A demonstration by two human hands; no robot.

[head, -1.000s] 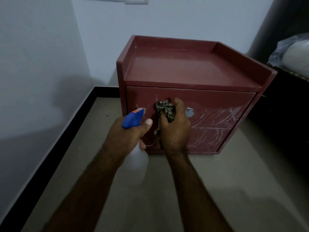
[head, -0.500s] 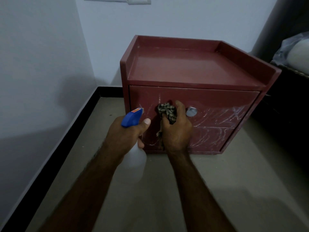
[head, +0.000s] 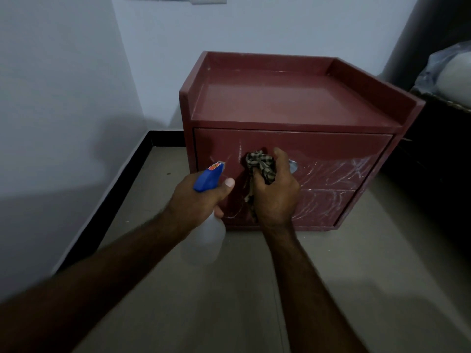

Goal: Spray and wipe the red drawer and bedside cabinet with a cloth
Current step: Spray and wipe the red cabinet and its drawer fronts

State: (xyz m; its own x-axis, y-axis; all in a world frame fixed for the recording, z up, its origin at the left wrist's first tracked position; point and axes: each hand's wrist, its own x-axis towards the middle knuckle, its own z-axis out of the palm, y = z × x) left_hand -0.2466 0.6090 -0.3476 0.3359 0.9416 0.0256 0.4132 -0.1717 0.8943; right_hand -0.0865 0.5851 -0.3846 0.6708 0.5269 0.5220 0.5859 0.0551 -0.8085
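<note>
our left hand (head: 196,200) is wrapped around the neck of the spray bottle (head: 209,174), thumb up beside its blue head, nozzle aimed at the left end of the red drawer (head: 331,154); the pale bottle body hangs below our fist. our right hand (head: 276,194) is closed tight on a bunched checked cloth (head: 261,165) and presses it against the drawer front, just left of the round silver knob (head: 293,166), a loose tail of cloth dangling under the fist. white streaks cover the right half of the drawer front and the panel beneath it. the bedside cabinet (head: 280,98) stands on the floor (head: 229,289) at its far edge, against the back wall, near the corner with the black skirting (head: 122,179).
</note>
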